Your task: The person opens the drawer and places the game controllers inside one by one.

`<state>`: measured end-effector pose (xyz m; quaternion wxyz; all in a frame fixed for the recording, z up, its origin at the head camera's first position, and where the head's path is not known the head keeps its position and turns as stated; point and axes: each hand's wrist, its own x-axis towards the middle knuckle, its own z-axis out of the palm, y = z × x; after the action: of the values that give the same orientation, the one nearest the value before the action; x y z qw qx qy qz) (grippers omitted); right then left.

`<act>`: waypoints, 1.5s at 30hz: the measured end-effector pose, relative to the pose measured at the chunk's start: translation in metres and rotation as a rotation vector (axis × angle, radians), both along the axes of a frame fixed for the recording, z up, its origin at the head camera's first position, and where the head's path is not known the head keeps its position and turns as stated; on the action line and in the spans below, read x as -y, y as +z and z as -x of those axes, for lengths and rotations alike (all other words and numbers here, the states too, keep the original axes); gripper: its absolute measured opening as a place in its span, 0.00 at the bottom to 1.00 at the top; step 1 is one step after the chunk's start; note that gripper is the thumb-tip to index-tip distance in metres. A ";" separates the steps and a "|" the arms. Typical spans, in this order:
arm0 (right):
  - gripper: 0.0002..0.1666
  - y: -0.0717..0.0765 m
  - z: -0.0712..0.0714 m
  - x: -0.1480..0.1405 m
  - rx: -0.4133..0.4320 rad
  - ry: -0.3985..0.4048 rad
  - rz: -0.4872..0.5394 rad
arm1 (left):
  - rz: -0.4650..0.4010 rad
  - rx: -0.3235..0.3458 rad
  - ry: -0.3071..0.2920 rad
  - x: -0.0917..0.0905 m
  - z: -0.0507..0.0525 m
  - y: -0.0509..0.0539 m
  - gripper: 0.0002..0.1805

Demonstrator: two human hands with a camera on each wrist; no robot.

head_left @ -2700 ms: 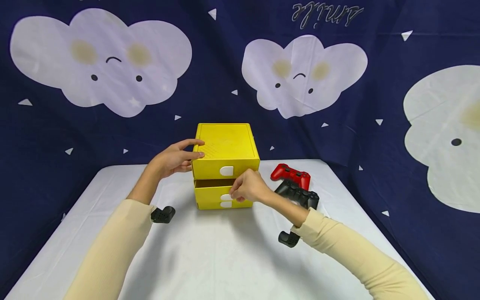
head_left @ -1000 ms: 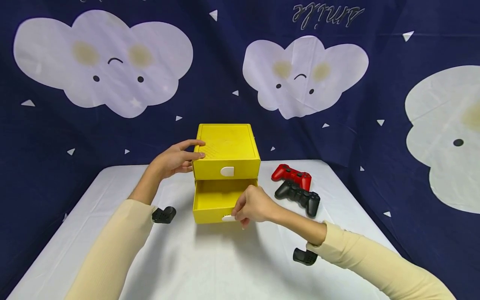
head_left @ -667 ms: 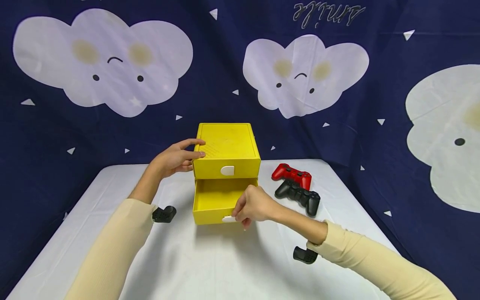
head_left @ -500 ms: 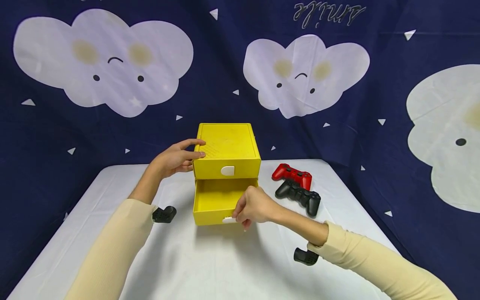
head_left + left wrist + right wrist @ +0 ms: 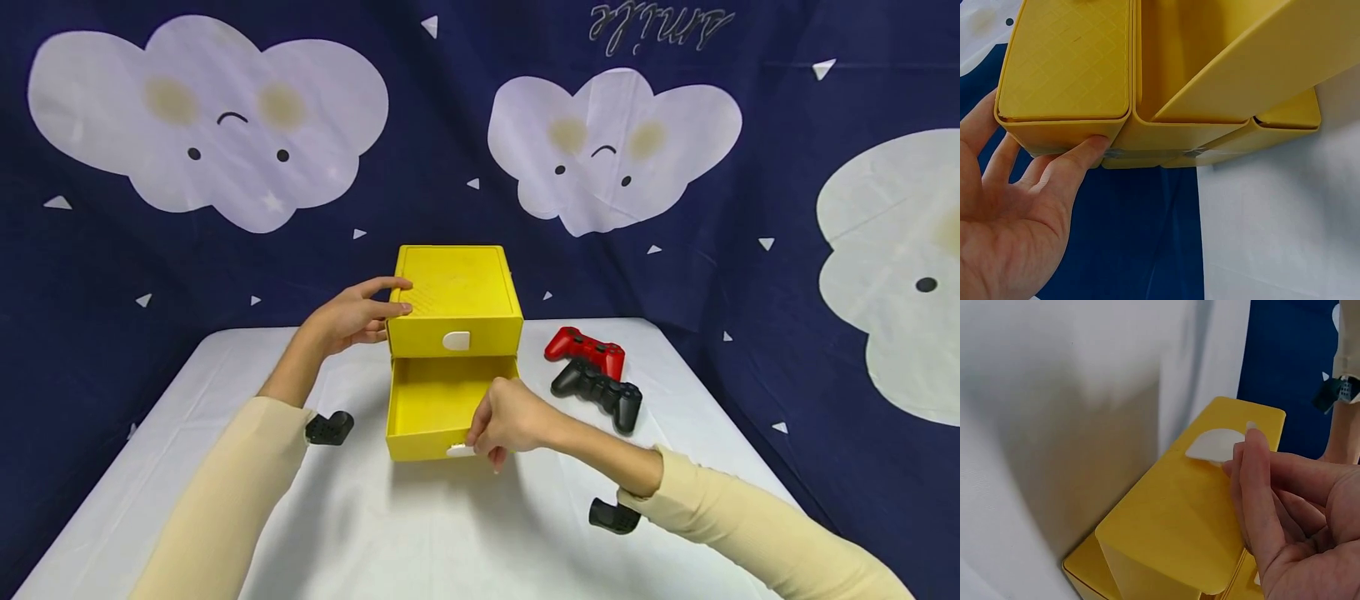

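A yellow drawer cabinet (image 5: 457,283) stands on the white table, its middle drawer (image 5: 427,446) pulled far out and nothing visible inside. My left hand (image 5: 345,318) rests on the cabinet's top left edge and side, fingers spread; in the left wrist view the same hand (image 5: 1022,206) touches the upper section's side. At the drawer front, my right hand (image 5: 510,418) pinches the white handle (image 5: 459,451). The right wrist view shows the handle (image 5: 1215,445) between thumb and fingers of the right hand (image 5: 1297,519).
Right of the cabinet, a red game controller (image 5: 587,350) lies behind a black one (image 5: 597,392), the two touching or nearly so. A dark blue cloth (image 5: 435,125) with clouds hangs behind and beside the white table (image 5: 375,533).
The middle drawer has slid out toward me from slightly open, my right hand moving with its handle. My left hand has stayed on the cabinet.
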<state>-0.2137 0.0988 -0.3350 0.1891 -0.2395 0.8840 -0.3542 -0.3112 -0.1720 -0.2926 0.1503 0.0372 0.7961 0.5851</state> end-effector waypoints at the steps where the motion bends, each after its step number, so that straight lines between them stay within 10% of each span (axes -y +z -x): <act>1: 0.04 0.000 -0.001 0.000 0.005 0.006 0.002 | 0.000 -0.003 -0.003 0.000 0.000 0.000 0.34; 27: 0.02 0.029 0.013 -0.016 0.036 0.047 -0.075 | -0.013 -0.008 -0.008 0.001 0.001 -0.003 0.34; 45: 0.24 0.038 0.053 -0.077 -0.055 -0.181 -0.077 | 0.003 -0.021 -0.015 -0.001 0.000 -0.002 0.34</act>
<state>-0.2666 0.1760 -0.2975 0.1414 -0.1610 0.9197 -0.3289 -0.3114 -0.1708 -0.2951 0.1462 0.0491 0.7983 0.5822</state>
